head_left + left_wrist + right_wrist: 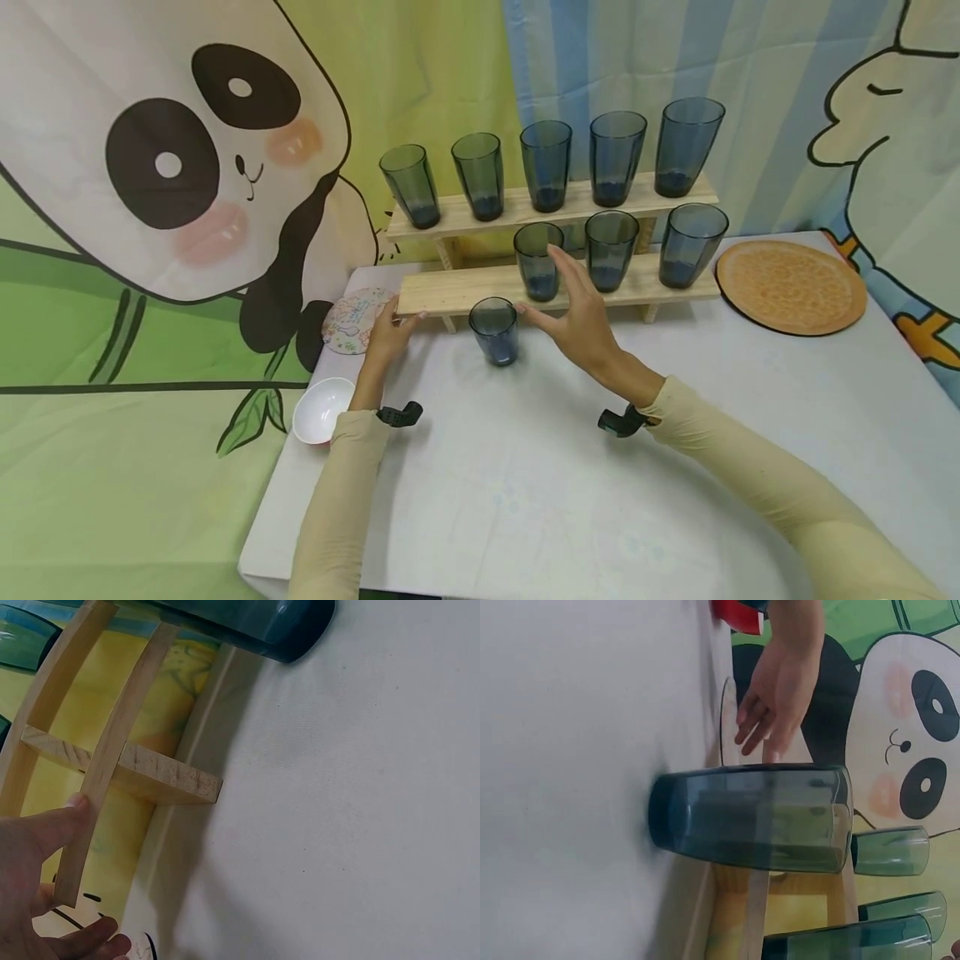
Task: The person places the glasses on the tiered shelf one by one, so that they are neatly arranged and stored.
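Observation:
My left hand (386, 342) grips the left end of the lower board of a two-tier wooden rack (457, 290). In the left wrist view, the thumb lies on that board's edge (101, 784), with the other fingers around its end. A blue-tinted drinking glass (495, 335) stands upright on the table before the rack, and the right wrist view shows the same glass (750, 817) close up. Beside it, my right hand (588, 333) is spread, thumb near the rim, holding nothing. Whether the thumb touches the glass I cannot tell. Three more glasses occupy the lower board's middle and right.
Several matching glasses (547, 167) line the upper board (510, 204). Right of the rack lies a round, brown board (791, 287). A patterned round mat (356, 323) and a white bowl (321, 410) sit along the table's left edge. Printed curtains hang behind.

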The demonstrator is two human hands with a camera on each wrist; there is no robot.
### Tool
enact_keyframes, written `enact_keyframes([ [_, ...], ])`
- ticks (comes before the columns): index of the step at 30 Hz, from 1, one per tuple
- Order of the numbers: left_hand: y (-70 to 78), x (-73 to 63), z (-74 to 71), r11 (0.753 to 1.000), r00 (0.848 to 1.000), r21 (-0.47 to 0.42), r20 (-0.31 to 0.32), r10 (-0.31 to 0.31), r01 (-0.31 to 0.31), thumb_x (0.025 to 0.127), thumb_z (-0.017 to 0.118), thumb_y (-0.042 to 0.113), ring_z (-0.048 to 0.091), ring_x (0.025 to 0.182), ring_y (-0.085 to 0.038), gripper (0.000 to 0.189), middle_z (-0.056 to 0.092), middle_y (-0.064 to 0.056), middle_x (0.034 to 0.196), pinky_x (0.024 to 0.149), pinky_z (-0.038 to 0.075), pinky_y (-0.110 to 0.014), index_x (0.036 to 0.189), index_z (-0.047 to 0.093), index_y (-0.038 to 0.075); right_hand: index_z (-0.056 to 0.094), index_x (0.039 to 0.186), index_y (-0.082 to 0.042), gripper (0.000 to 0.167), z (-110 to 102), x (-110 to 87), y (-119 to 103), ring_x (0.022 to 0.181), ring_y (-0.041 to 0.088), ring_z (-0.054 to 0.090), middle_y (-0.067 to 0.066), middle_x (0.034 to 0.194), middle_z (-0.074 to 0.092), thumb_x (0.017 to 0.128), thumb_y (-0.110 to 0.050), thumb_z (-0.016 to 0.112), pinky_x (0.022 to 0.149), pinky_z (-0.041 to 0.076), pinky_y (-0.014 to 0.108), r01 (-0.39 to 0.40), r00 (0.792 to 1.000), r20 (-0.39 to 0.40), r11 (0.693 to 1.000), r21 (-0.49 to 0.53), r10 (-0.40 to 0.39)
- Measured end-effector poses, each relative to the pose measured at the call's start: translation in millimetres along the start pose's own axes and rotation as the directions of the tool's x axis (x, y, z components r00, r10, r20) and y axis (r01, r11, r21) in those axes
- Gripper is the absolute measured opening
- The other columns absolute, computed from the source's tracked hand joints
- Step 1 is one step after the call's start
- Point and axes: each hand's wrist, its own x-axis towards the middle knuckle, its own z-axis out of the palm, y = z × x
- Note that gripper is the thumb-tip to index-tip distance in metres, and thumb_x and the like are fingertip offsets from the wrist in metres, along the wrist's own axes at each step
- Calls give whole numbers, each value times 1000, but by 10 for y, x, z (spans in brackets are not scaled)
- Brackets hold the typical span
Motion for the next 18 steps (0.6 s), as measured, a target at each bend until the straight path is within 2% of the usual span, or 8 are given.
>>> enact_keyframes([
  [6,-6,-10,-8,1000,1000,-7,0,14,-14,103,67,42,36,154,-42,81,33,-19,170,128,31,-54,168,28,14,44,159,-5,85,33,-112,11,147,35,47,16,160,46,88,-20,89,117,45,57,-3,1000,18,1000,26,3],
  [10,-9,-3,-8,999,999,-19,4,34,-34,103,68,43,34,155,-41,83,31,-20,171,129,30,-53,168,27,12,48,156,-5,81,138,-270,22,142,33,51,14,156,50,88,-22,89,117,46,53,-81,994,77,992,98,74],
  [12,-14,2,-2,999,999,-19,7,37,-37,102,69,43,33,156,-41,85,30,-20,171,129,29,-52,168,26,11,47,156,-4,83,211,-342,55,143,32,50,13,157,50,88,-26,89,118,45,50,-148,983,131,981,122,132],
  [15,-17,5,8,999,999,-18,7,32,-31,102,69,44,33,156,-40,86,30,-20,171,129,29,-51,168,25,10,43,158,-3,89,336,-414,133,146,31,48,13,159,48,88,-33,89,122,43,46,-242,954,212,963,120,213],
  [18,-11,6,18,1000,1000,-15,7,26,-25,102,68,44,34,155,-42,86,30,-21,171,128,30,-52,168,25,9,40,159,-1,94,451,-445,214,147,31,48,15,159,46,87,-35,89,122,42,44,-299,930,256,948,108,264],
])
